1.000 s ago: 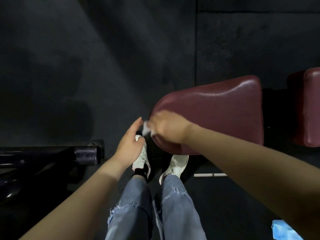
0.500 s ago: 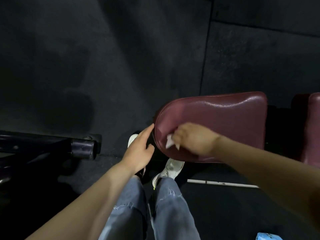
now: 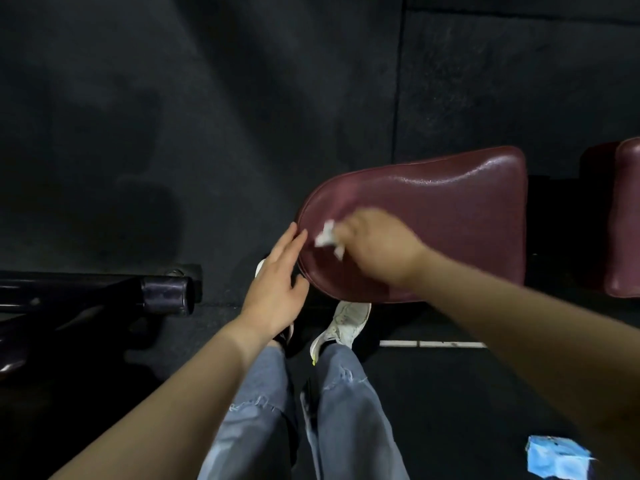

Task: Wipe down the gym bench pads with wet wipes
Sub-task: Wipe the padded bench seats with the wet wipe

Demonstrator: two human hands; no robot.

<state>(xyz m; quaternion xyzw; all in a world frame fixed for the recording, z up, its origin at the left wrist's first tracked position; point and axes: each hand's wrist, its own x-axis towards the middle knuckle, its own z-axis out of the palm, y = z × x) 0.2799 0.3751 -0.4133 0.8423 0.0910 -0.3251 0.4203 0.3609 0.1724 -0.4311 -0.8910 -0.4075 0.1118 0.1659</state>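
The right hand [image 3: 377,249] grips a crumpled white wet wipe [image 3: 327,237] on the glossy maroon padded bench seat [image 3: 450,223]. The left hand [image 3: 275,289] (fingers straight, relaxed) touches the seat's rounded edge.

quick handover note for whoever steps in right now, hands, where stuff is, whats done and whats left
Right hand: holds a crumpled wipe on the near rounded end of the seat pad.
Left hand: open, fingertips at the pad's left edge.
Blue wipe pack: on the floor, lower right.
Done: seat pad under way; how much is wiped I cannot tell.
Left: finish this pad, then the second pad at the right edge.
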